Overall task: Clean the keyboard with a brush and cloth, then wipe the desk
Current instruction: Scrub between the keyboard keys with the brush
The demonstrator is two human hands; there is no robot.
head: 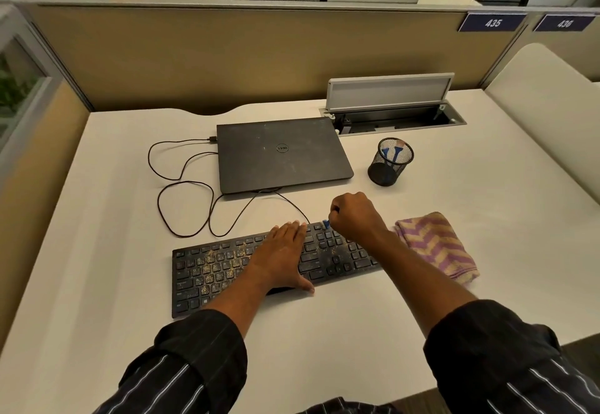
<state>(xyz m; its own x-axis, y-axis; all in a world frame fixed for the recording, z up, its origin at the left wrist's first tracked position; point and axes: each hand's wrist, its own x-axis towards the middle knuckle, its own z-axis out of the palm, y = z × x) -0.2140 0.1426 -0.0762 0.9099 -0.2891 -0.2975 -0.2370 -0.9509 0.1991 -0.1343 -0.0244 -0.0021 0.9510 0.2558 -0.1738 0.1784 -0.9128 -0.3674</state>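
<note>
So where's the brush relative to your grip?

Inside it. My right hand (354,216) is curled into a fist round the small blue brush (326,224). Only its blue lower end shows beneath my fingers, pointing down onto the far row of keys, right of centre.

And the other hand?

My left hand (285,253) lies flat, fingers straight, pressing the middle of the black full-size keyboard (212,272), thumb at its near edge.

How does the keyboard lie?

Long axis left to right across the white desk (324,332), right end a little farther from me than the left. Yellowish crumbs speckle the keys, thickest on the left half.

The cloth?

The folded purple-and-yellow zigzag cloth (436,246) sits just beside the keyboard's right end, apart from both hands.

Any containers?

A black wire-mesh pen cup (388,170) stands upright right of the closed dark grey laptop (282,157), holding a couple of blue-handled tools (386,153); I can't tell what they are. Behind it, a recessed grey cable box (459,122) in the desk has its lid raised.
</note>
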